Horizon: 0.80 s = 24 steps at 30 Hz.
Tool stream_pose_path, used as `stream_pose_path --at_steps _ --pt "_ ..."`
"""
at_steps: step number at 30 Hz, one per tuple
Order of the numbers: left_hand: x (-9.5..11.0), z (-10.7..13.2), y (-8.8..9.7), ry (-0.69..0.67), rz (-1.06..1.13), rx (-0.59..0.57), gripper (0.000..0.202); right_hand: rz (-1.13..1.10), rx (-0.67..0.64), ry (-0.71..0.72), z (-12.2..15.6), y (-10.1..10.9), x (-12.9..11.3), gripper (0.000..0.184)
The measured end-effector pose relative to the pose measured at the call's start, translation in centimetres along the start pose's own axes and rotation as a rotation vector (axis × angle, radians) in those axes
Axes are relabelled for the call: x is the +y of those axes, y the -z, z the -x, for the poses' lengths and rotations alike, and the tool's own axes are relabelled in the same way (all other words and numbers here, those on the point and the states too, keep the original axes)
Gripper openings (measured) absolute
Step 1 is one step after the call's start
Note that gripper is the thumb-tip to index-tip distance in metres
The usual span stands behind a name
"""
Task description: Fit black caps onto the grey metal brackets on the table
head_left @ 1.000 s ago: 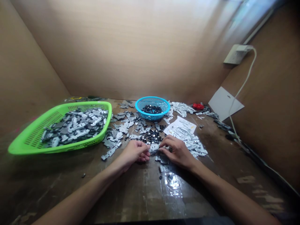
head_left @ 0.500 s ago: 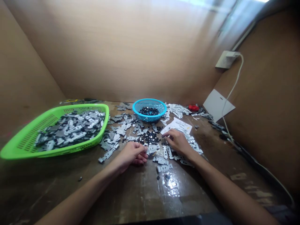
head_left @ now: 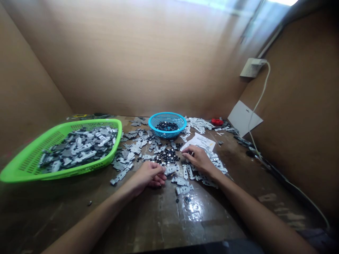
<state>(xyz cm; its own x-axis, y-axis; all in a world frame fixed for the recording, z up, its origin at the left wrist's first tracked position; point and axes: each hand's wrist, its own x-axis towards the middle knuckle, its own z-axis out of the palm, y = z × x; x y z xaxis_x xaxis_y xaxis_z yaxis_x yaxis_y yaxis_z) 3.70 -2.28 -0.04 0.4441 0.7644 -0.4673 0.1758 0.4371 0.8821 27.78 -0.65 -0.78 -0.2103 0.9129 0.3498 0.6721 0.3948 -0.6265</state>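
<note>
My left hand (head_left: 149,175) rests on the wooden table (head_left: 148,218) with its fingers curled, pinching a small grey metal plate (head_left: 171,169) at its fingertips. My right hand (head_left: 199,159) lies further back on a spread of silvery metal plates (head_left: 215,165), its fingers bent down and pinched at the edge of a small heap of black round parts (head_left: 167,155). What its fingertips hold is too small to make out. More grey plates (head_left: 182,185) lie between and in front of the hands.
A green basket (head_left: 31,164) heaped with grey plates stands at the left. A blue basket (head_left: 155,121) of black parts sits at the back. Loose plates (head_left: 132,148) litter the middle. A white cable (head_left: 258,102), a socket (head_left: 251,67) and a red object (head_left: 217,121) are at the right.
My right hand has moved back and to the right, from beside the left hand onto the silvery plates near the black parts. My left hand has stayed put.
</note>
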Motion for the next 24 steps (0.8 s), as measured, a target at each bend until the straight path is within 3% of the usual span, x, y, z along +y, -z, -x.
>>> stream_pose_path --at_steps 6,10,17,24 --pt "0.1 0.1 0.0 0.013 0.003 0.005 0.034 -0.483 -0.025 -0.270 0.2 0.4 -1.1 0.031" --pt "0.2 0.2 0.0 0.018 0.012 -0.008 0.033 -0.551 -0.037 -0.295 0.3 0.2 -1.1 0.028" --pt "-0.3 0.0 -0.1 -0.005 0.010 -0.023 0.031 -0.364 -0.069 -0.150 1.0 -0.2 -3.4 0.017" --pt "-0.5 -0.2 -0.2 -0.013 0.000 -0.018 0.031 -0.127 -0.086 0.167 2.1 -1.8 -5.8 0.010"
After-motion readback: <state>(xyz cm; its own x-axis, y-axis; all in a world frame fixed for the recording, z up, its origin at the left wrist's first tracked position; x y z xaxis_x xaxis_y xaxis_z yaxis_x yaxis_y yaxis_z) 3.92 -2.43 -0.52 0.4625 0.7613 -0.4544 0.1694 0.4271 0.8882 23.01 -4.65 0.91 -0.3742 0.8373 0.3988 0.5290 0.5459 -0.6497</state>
